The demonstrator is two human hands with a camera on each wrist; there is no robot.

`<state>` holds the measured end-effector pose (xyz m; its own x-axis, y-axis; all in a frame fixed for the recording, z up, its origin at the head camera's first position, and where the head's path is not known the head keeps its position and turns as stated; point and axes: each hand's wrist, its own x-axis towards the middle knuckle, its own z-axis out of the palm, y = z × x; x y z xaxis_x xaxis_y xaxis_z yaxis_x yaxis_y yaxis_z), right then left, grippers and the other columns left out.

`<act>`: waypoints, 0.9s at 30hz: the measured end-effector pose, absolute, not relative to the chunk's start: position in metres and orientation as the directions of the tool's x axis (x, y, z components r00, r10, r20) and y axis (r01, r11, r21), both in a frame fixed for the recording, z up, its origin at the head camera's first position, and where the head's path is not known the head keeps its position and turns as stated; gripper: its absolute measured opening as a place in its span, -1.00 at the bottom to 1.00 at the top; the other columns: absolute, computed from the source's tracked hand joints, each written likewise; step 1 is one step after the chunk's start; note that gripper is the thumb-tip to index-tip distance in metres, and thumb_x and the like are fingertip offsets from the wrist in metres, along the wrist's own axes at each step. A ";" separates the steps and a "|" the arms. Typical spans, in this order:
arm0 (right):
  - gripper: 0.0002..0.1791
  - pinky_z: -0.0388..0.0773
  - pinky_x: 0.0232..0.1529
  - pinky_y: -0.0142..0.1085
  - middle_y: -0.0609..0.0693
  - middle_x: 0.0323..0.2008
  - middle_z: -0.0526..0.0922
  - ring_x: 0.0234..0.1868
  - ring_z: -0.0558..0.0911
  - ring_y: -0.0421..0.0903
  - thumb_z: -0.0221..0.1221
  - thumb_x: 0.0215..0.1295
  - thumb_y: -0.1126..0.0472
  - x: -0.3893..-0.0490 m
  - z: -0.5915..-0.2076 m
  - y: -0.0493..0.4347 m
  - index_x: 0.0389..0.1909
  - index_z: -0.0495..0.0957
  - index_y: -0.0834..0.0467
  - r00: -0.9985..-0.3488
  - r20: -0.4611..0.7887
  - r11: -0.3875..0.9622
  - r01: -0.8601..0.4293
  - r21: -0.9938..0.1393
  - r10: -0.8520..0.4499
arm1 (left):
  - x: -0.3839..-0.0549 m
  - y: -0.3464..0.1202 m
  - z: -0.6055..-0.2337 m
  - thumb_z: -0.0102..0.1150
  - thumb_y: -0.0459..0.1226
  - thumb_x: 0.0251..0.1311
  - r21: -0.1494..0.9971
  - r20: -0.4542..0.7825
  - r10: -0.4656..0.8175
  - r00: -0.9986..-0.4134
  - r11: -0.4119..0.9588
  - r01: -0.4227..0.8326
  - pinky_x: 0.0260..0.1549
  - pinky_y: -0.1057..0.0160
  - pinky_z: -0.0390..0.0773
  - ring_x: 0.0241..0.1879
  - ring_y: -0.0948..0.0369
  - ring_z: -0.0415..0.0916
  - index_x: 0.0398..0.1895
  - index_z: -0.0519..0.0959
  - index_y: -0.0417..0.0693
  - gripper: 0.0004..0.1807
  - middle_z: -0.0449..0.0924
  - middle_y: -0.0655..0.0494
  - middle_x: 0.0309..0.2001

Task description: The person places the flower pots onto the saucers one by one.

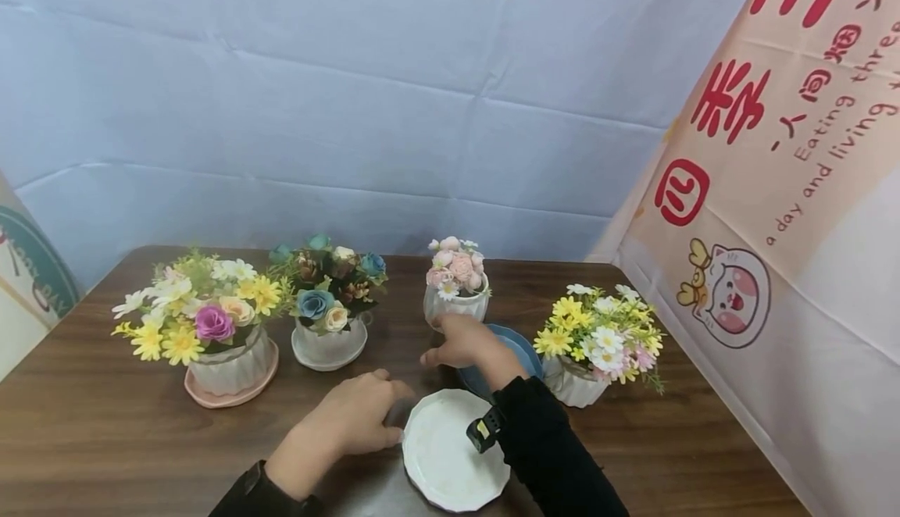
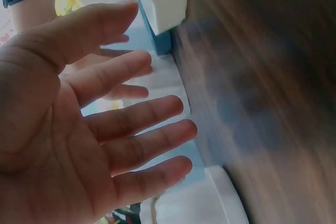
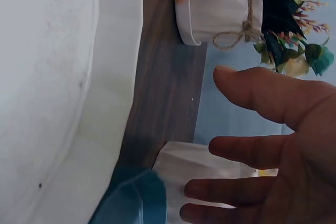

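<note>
At the near middle of the counter (image 1: 105, 423), here's the white plate (image 1: 439, 454), lying between the two arms! The left hand (image 1: 355, 415) is just off its left edge, fingers spread and slightly bent, nothing gripped; whether the thumb touches the rim, nobody can tell from here. And the right hand (image 1: 460, 341) reaches out past the plate, its forearm crossing above the right side, fingers spread too, holding nothing. Below that arm sits the blue plate (image 1: 523, 347), partly hidden, right behind the white one. Just beyond the right fingers stands the white pot of pink flowers (image 1: 457, 302); contact there can't be made out. Out right, next to the blue plate, it's the pot of yellow and white flowers (image 1: 576, 384)! Over left, beyond the left hand, the pot of blue roses (image 1: 329, 341) stands on its white saucer (image 1: 309, 359).
</note>
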<state>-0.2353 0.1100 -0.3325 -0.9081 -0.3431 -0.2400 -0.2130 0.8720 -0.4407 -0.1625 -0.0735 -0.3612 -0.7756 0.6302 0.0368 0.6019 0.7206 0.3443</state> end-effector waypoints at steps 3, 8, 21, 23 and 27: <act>-0.30 0.44 0.00 -0.06 0.17 0.11 0.47 0.11 0.45 0.10 0.30 0.12 0.07 -0.235 -0.332 0.113 0.23 0.33 0.29 -0.921 -0.238 0.883 -0.183 -0.433 -0.307 | -0.162 -0.070 -0.363 0.38 -0.15 -0.11 0.359 0.016 0.635 -0.773 0.717 0.597 -0.26 0.06 0.53 -0.16 0.08 0.51 -0.02 0.59 -0.05 -0.51 0.54 0.02 -0.18; -0.37 0.47 -0.10 -0.03 0.15 0.01 0.53 0.01 0.50 0.12 0.30 0.12 0.04 -0.236 -0.333 0.122 0.17 0.40 0.25 -0.952 -0.208 0.907 -0.127 -0.401 -0.226 | -0.162 -0.065 -0.365 0.39 -0.16 -0.12 0.376 0.007 0.628 -0.778 0.719 0.584 -0.27 0.10 0.53 -0.18 0.11 0.51 -0.03 0.59 -0.11 -0.50 0.54 0.03 -0.18; -0.31 0.51 -0.22 -0.02 0.28 -0.08 0.53 -0.10 0.54 0.20 0.31 0.09 0.07 -0.245 -0.348 0.140 0.15 0.34 0.38 -0.992 -0.123 0.905 0.054 -0.422 0.001 | -0.164 -0.057 -0.364 0.35 -0.22 -0.06 0.490 -0.002 0.622 -0.783 0.683 0.542 -0.32 0.13 0.55 -0.21 0.12 0.55 -0.10 0.59 -0.20 -0.59 0.61 0.04 -0.22; -0.20 0.49 -0.15 0.01 0.34 -0.02 0.49 -0.04 0.51 0.25 0.31 0.10 0.06 -0.249 -0.349 0.141 0.23 0.22 0.42 -0.992 -0.122 0.897 0.086 -0.434 0.036 | -0.164 -0.055 -0.363 0.34 -0.23 -0.07 0.485 -0.003 0.609 -0.793 0.694 0.531 -0.36 0.13 0.55 -0.24 0.11 0.56 -0.13 0.59 -0.21 -0.61 0.61 0.04 -0.26; -0.09 0.47 -0.10 0.04 0.43 0.00 0.43 0.01 0.46 0.29 0.30 0.10 0.07 -0.255 -0.352 0.146 0.27 0.05 0.49 -0.990 -0.121 0.871 0.125 -0.474 0.076 | -0.164 -0.051 -0.362 0.34 -0.28 -0.12 0.480 0.006 0.587 -0.810 0.708 0.517 -0.48 0.15 0.51 -0.39 0.15 0.54 -0.25 0.60 -0.20 -0.69 0.58 0.08 -0.40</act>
<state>-0.2545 0.1460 -0.3523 -0.9897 0.0757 -0.1212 0.1247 0.8714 -0.4745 -0.1640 -0.0515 -0.3619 -0.8096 0.5870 0.0061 0.5173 0.7085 0.4801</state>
